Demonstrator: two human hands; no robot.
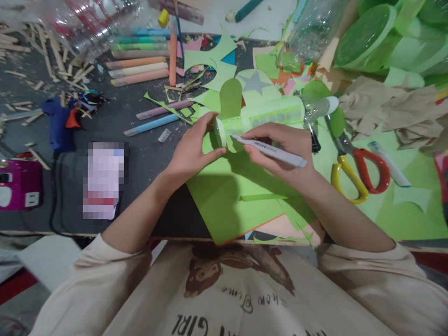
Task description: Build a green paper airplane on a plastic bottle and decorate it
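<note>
A model airplane (247, 112) made of a plastic bottle wrapped in light green paper lies sideways over green sheets. Grey dots run along its body, and a grey star marks a pale green wing (255, 83). My left hand (196, 149) grips the round tail end of the model between thumb and fingers. In my right hand (285, 144) is a white marker pen (271, 150), its tip at a green paper fin near the tail. Whether the tip touches the paper is hard to tell. The bottle's white cap (332, 104) points right.
Right of the model lie scissors (360, 172) with red and yellow handles and another marker (389, 164). Crumpled brown paper (381, 109) is behind them. On the left are a blue glue gun (58, 123), a phone (103, 179), a magenta box (21, 184) and several capped markers (140, 63).
</note>
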